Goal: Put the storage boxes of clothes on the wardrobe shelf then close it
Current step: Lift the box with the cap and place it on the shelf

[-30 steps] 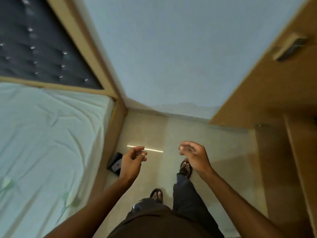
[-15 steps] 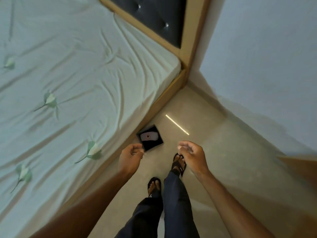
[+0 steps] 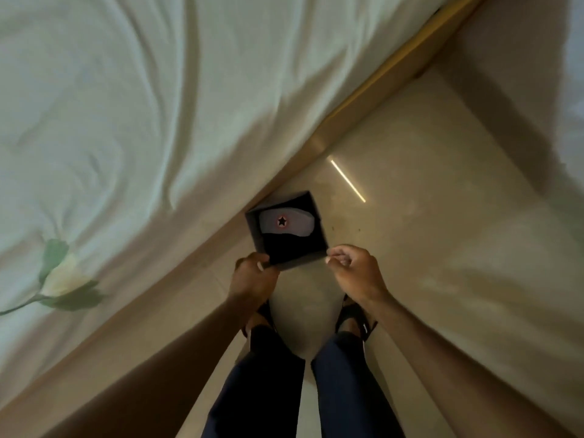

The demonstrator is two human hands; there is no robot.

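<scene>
Down low, both hands, left (image 3: 252, 279) and right (image 3: 355, 273), pinched on the storage box's (image 3: 286, 229) near corners.

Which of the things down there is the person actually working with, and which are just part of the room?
Part of the job:
- dark storage box on the floor, clothes inside
- left hand and right hand, at its near corners

Just there:
- bed with its pale sheet
- wooden bed frame
- sandals
</scene>
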